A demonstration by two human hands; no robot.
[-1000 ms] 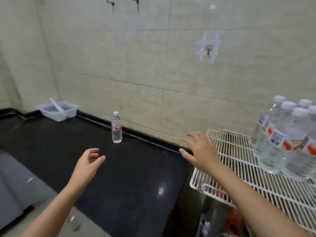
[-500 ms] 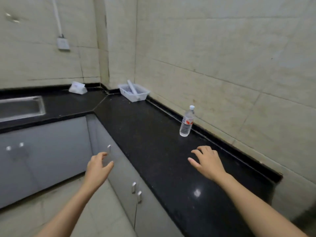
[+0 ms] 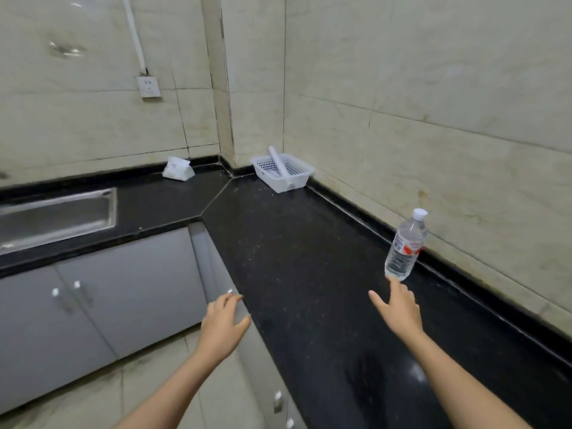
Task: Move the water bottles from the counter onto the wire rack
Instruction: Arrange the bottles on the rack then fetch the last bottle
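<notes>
The bottle (image 3: 405, 246) stands upright on the black worktop (image 3: 294, 258), at about 3 o'clock in my view and close to the raised back edge by the tiled wall. It is clear, with a white cap and a red and white label. My right grip (image 3: 399, 308) hovers over the worktop at 6 o'clock from the bottle, spread wide and holding nothing. The fingers point towards 12 o'clock and the thumb sticks out towards 10 o'clock. One fingertip lies right at the bottle's base, and I cannot tell whether it touches. My left grip (image 3: 221, 326) hangs at 9 o'clock from the right one, well apart from it. It sits off the worktop's front edge, over the grey cabinet (image 3: 123, 289), with loose, half-bent fingers and nothing in it. Far off at 12 o'clock, in the corner of the worktop, sits a white basket (image 3: 297, 181) with a white tube (image 3: 277, 161) leaning in it. At 11 o'clock a white packet (image 3: 178, 169) lies against the wall. At 9 o'clock a steel sink (image 3: 55, 215) is set into the worktop. A socket (image 3: 149, 86) is fixed on the wall above it.
</notes>
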